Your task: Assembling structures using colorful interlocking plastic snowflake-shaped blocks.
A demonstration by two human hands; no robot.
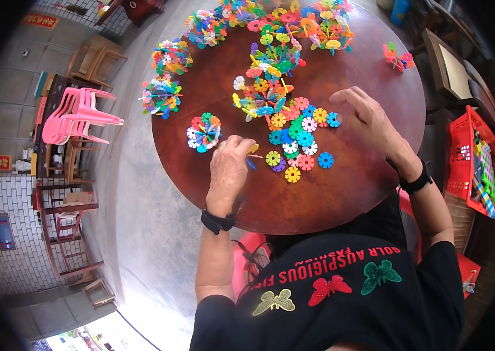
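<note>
Near the table's left front, my left hand [230,167] is closed in a pinch on notched plastic discs, of which a yellow edge and a blue edge [251,164] peek out. Just beyond it sits a small cluster of joined discs [203,133]. My right hand [370,117] hovers over the right side, fingers apart and bent, with nothing visible in it. Between both hands lies a spread of loose flower-shaped discs, among them a yellow one [292,174], a blue one [326,159] and a pink one [305,162].
Several multicoloured disc balls [162,95] and a longer joined chain [262,96] fill the far part of the round brown table [200,187]. A small pink-red cluster [398,58] sits at the far right. Beside the table are a red basket [463,158] and stacked pink stools [74,114].
</note>
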